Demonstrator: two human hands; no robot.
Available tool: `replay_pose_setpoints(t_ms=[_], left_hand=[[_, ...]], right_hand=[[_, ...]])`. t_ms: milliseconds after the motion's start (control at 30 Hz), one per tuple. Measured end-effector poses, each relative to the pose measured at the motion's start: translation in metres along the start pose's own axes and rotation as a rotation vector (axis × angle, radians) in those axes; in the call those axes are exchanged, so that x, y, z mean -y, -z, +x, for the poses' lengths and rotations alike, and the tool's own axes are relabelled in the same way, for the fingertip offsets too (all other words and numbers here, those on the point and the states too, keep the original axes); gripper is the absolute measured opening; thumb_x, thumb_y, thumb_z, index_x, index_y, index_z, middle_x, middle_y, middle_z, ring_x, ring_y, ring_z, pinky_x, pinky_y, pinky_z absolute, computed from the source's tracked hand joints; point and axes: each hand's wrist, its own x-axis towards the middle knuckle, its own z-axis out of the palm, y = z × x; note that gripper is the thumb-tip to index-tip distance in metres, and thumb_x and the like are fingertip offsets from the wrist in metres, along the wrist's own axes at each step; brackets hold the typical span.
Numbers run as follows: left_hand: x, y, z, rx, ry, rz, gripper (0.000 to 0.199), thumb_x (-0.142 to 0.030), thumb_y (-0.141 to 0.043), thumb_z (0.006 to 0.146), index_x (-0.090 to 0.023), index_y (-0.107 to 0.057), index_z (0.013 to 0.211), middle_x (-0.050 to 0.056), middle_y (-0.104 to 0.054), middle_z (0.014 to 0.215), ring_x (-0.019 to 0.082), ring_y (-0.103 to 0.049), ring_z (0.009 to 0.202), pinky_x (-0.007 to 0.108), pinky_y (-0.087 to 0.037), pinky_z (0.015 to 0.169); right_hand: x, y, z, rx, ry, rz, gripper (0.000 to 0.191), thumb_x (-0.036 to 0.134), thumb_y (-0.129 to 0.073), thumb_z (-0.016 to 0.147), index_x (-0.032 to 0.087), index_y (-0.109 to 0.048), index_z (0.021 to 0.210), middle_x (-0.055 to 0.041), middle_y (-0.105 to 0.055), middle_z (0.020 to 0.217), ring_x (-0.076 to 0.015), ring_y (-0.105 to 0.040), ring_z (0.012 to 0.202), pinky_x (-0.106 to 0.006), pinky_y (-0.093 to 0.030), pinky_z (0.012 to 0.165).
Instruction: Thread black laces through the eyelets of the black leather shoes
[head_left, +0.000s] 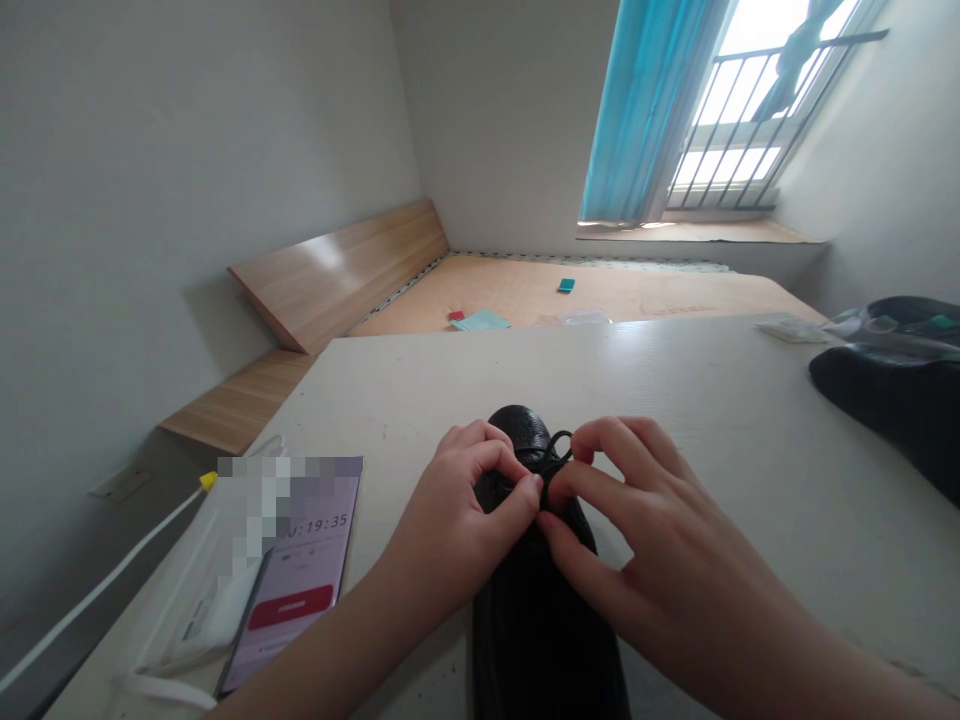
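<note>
A black shoe [544,620] lies on the white table [420,380], its toe pointing away from me. Thin black laces [556,447] form a loop above the front of the shoe. My left hand [480,490] is on the left side of the shoe, thumb and index finger pinched together at the knot area of the laces. From the right, my right hand [622,500] has its fingers bent around the base of the lace loop, thumb close to my left fingertips. The knot itself is mostly hidden by the fingers.
On the left lie a lit phone [300,590], a white power bank [225,600] and a white cable [112,575]. Another black shoe [892,400] is at the right edge, near clear plastic packaging [795,329]. Beyond the table is a bed [660,292] with small items.
</note>
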Motion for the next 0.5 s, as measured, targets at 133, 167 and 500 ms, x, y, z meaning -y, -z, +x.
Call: replay_pose_setpoints(t_ms=[133,167,500], left_hand=[[-0.001,0.0,0.001,-0.003,0.017,-0.001,0.014,-0.023,-0.058,0.079,-0.02,-0.057,0.066,0.001,-0.056,0.087,0.02,-0.054,0.092,0.036,-0.039,0.087],[-0.001,0.0,0.0,-0.005,0.022,0.001,0.014,-0.023,-0.059,0.079,-0.02,-0.057,0.066,0.001,-0.056,0.087,0.02,-0.054,0.092,0.036,-0.039,0.087],[-0.002,-0.001,-0.002,-0.016,0.01,0.039,0.013,-0.023,-0.059,0.082,-0.021,-0.058,0.069,0.0,-0.055,0.087,0.02,-0.053,0.092,0.036,-0.039,0.087]], right_hand=[[-0.003,-0.001,0.0,-0.013,0.036,0.018,0.016,0.014,-0.05,0.087,0.019,-0.061,0.077,-0.0096,-0.055,0.091,-0.0251,-0.048,0.089,-0.043,-0.048,0.073],[-0.003,-0.001,-0.001,-0.031,0.072,0.027,0.014,0.014,-0.051,0.086,0.019,-0.061,0.078,-0.0095,-0.055,0.091,-0.0246,-0.048,0.089,-0.041,-0.048,0.072],[-0.012,0.01,-0.002,-0.066,0.291,0.17,0.006,0.025,-0.059,0.083,0.022,-0.059,0.078,-0.0068,-0.057,0.09,-0.0236,-0.053,0.092,-0.036,-0.047,0.078]])
